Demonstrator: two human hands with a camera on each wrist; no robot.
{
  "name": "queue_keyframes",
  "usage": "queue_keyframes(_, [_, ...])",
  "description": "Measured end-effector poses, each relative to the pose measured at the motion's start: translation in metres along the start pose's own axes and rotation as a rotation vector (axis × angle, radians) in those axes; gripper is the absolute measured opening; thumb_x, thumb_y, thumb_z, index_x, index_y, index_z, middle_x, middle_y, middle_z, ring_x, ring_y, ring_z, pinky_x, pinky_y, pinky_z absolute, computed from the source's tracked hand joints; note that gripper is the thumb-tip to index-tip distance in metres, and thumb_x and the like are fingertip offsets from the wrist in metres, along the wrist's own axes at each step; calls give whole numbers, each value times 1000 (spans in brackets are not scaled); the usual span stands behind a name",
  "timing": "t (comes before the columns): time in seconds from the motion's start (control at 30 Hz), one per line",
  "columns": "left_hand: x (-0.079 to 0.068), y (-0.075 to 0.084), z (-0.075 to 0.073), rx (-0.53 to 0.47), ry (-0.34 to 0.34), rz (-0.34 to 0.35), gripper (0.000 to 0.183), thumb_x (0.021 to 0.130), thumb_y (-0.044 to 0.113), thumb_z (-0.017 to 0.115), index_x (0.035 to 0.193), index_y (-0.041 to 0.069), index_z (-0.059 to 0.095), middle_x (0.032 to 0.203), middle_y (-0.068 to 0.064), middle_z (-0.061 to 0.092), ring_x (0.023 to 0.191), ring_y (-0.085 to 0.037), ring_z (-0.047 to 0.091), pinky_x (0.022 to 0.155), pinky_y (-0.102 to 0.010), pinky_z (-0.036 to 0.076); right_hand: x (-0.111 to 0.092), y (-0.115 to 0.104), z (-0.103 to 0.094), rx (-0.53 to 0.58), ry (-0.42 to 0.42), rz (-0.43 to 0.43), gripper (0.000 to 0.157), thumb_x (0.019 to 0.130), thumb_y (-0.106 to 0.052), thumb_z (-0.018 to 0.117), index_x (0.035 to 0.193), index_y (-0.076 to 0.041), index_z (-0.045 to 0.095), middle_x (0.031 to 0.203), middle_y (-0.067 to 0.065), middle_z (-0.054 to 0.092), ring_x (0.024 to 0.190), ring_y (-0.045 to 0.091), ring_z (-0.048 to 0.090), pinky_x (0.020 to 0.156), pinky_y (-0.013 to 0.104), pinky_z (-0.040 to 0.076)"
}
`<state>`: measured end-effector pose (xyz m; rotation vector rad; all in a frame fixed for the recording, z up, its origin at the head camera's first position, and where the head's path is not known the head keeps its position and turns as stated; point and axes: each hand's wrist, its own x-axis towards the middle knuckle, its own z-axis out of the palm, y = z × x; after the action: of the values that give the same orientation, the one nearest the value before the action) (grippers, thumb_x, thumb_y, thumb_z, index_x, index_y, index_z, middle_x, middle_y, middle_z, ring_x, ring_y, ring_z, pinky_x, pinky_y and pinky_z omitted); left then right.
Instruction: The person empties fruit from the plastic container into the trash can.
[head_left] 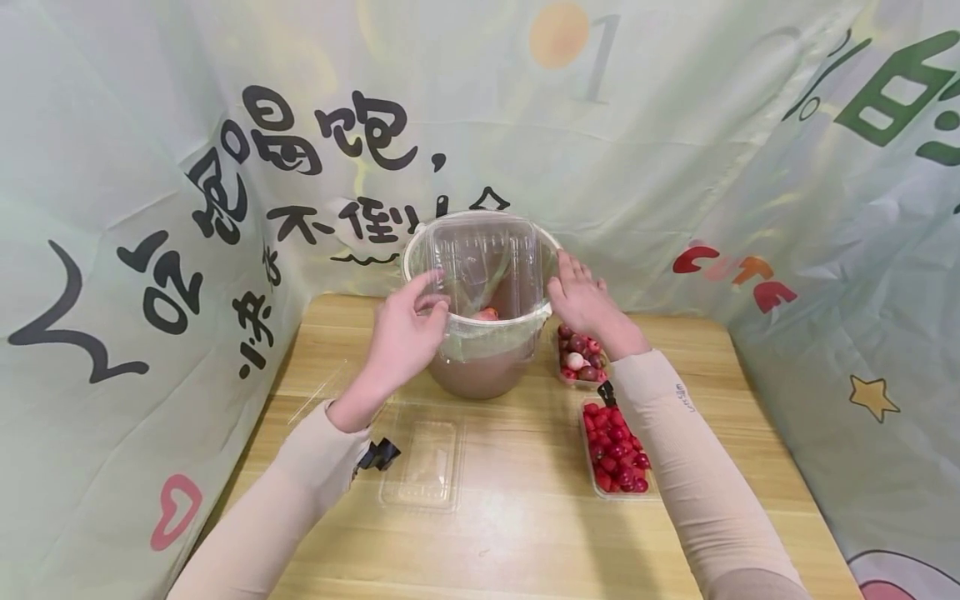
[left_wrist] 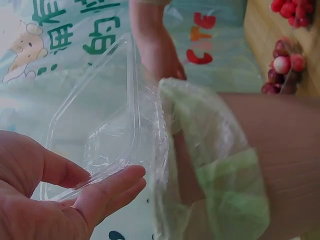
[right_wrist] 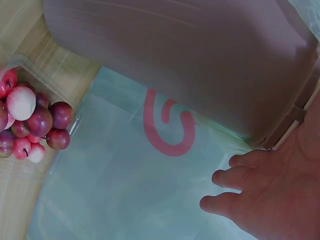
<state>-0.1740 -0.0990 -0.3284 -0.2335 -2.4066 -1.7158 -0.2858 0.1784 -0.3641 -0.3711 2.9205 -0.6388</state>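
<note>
Left hand point(head_left: 401, 333) pinches clear box point(head_left: 487, 246) over bin point(head_left: 480, 377); right hand point(head_left: 590, 302) on bin's right rim.
Bin lined with bag point(head_left: 483, 346), far side of table point(head_left: 525, 533). Right of bin: far tub point(head_left: 577, 383), mixed fruit point(head_left: 581, 350); near tub point(head_left: 630, 497), red fruit point(head_left: 613, 446). Clear tray point(head_left: 431, 467) lies near, left. Printed cloth point(head_left: 637, 175) behind.

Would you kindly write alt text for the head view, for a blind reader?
A left hand holds a clear box at the mouth of a lined bin, the right hand at the bin's rim. Another clear box and two boxes of fruit sit on the wooden table.
</note>
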Motion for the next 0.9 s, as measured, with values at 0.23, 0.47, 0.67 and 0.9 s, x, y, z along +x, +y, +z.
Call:
queue_keyframes(0.23, [-18,-12,14,12,-12,32,48,98,-1,59,146,3,60,121,-26,75,52,-19,65,42,-19,43,0,1,-1,-6,1,-8,75,108,-45,10,168,-4,-9,175,27,1,162,51,2,129,70,1])
queue_keyframes(0.47, [-32,-25,24,18,0,25,47,99,0,59,145,5,61,117,-23,77,72,-23,78,52,-21,55,-1,1,-1,-25,1,-18,75,109,-46,11,168,-4,-10,175,28,1,161,51,3,129,71,2])
queue_keyframes(0.67, [-42,-35,29,42,9,34,48,98,0,61,146,3,60,119,-26,76,101,-36,79,81,-32,66,-2,1,-1,-12,-6,-6,75,108,-46,11,168,-6,-10,175,28,1,162,49,1,130,69,-1])
queue_keyframes(0.9, [-55,-44,34,10,5,33,47,98,-2,61,146,0,60,118,-28,76,100,-37,79,68,-21,61,-2,0,-1,-6,-5,4,74,108,-44,10,168,-6,-9,175,27,2,162,48,2,130,69,0])
